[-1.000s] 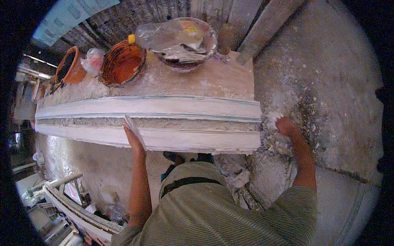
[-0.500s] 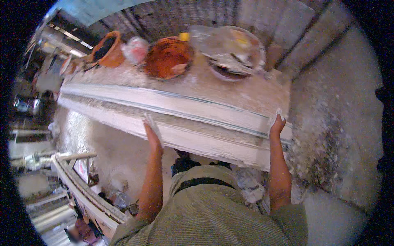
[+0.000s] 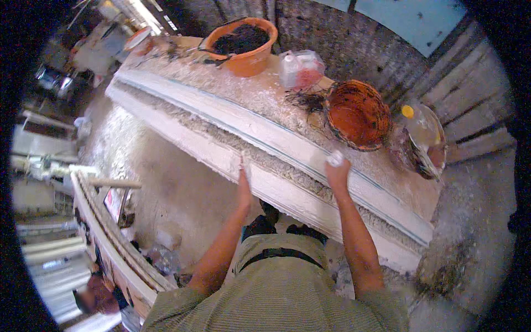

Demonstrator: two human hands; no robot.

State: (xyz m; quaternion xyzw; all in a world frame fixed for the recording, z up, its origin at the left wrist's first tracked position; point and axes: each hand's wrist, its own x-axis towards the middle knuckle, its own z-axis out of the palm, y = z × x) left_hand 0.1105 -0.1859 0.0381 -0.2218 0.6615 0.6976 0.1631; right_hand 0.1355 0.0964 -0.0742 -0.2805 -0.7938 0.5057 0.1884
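Note:
Two long white plaster-like strips (image 3: 199, 146) run diagonally across the bench, with a rough grey groove between them and thin greenish lines along the far one. My left hand (image 3: 245, 176) is at the near strip, its whitened fingers stretched out and seen edge-on. Over the far strip, my right hand (image 3: 338, 172) is closed, with white at its fingertips. Whether that white is a coating or a small held thing is unclear.
Along the bench's far side stand an orange bucket (image 3: 243, 52) with dark contents, a clear jug (image 3: 301, 67), an orange-brown basin (image 3: 358, 116) and a plastic-covered tub (image 3: 426, 138). A curved frame (image 3: 105, 227) stands at left; another person (image 3: 102, 293) is beyond it.
The view has swung left, so the bench and containers appear shifted right and tilted. My right hand has moved left along the strips, away from their right end, and its fingers have curled.

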